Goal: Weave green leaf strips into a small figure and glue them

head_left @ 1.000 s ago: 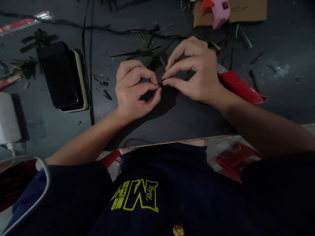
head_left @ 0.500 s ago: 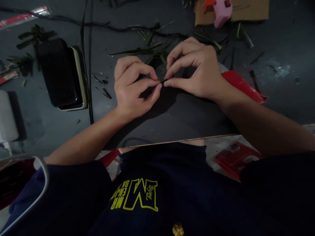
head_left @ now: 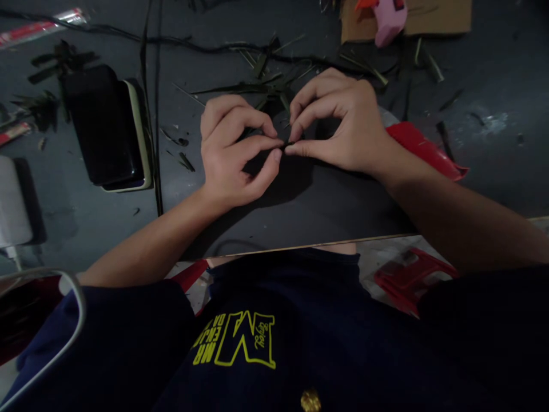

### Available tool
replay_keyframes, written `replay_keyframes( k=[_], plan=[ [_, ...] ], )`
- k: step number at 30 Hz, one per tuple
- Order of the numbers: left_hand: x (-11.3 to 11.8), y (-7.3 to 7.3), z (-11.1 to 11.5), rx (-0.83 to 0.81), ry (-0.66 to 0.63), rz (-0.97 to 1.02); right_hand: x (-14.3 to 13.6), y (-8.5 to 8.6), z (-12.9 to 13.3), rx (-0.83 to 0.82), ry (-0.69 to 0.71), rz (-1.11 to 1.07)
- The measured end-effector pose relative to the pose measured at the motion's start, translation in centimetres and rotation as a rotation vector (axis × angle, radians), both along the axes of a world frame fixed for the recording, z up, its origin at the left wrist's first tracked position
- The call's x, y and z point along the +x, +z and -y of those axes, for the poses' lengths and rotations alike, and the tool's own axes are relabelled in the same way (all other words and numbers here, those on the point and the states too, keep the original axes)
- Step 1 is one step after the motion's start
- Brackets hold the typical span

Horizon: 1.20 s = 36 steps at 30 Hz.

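Over the table's near half, my left hand [head_left: 235,149] and my right hand [head_left: 338,123] meet fingertip to fingertip. A small dark piece [head_left: 288,145], seemingly a leaf strip, sits between them, mostly hidden by the fingers. My right thumb and fingers pinch it. On the other side, the left index finger touches it, with the left thumb just below. Just beyond the hands lies a loose pile of dark green leaf strips [head_left: 261,88]. Beside my right wrist is a red packet [head_left: 424,151].
Stacked phones [head_left: 103,126] lie to the left, near a white power adapter [head_left: 12,200]. A black cable [head_left: 193,43] crosses the table's back. A pink and orange tool [head_left: 390,23] rests on cardboard [head_left: 441,20]. Leaf scraps [head_left: 186,162] are scattered about. A red stool [head_left: 414,277] stands below.
Both hands stay almost in place. The left thumb has dropped slightly away from the left index fingertip, and the right fingers have shifted a little around the dark piece.
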<state>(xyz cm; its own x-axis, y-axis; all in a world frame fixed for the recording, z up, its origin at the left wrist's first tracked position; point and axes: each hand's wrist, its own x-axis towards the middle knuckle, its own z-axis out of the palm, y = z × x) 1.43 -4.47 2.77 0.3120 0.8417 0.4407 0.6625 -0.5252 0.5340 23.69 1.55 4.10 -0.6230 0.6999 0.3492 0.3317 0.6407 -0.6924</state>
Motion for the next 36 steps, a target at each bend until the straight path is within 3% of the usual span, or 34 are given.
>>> replay_keyframes(
  k=[8, 12, 17, 23, 29, 33, 36],
  plan=[
    [0.2, -0.2, -0.7, -0.065, -0.019, -0.007, -0.1, -0.3, 0.6, 0.144, -0.052, 0.12],
    [0.3, -1.3, -1.2, -0.009, -0.047, -0.003, 0.1, 0.0, 0.8, 0.259, -0.024, 0.205],
    [0.4, -1.8, -1.1, 0.059, -0.046, 0.02, -0.2, 0.9, 1.2, 0.263, -0.011, 0.278],
    [0.4, -0.9, -1.1, -0.021, -0.059, 0.088, -0.2, 1.3, 1.5, 0.248, -0.008, 0.199],
    [0.2, -1.6, -1.7, 0.056, -0.057, 0.23, 0.6, 1.2, 1.1, 0.295, -0.042, 0.077],
    [0.4, -1.4, -1.5, 0.007, -0.008, 0.294, 0.5, 0.6, 0.6, 0.221, -0.043, -0.08],
    [0.6, -1.0, -1.1, 0.028, 0.016, 0.276, 0.1, 0.5, 0.8, 0.124, -0.042, -0.061]
  ],
)
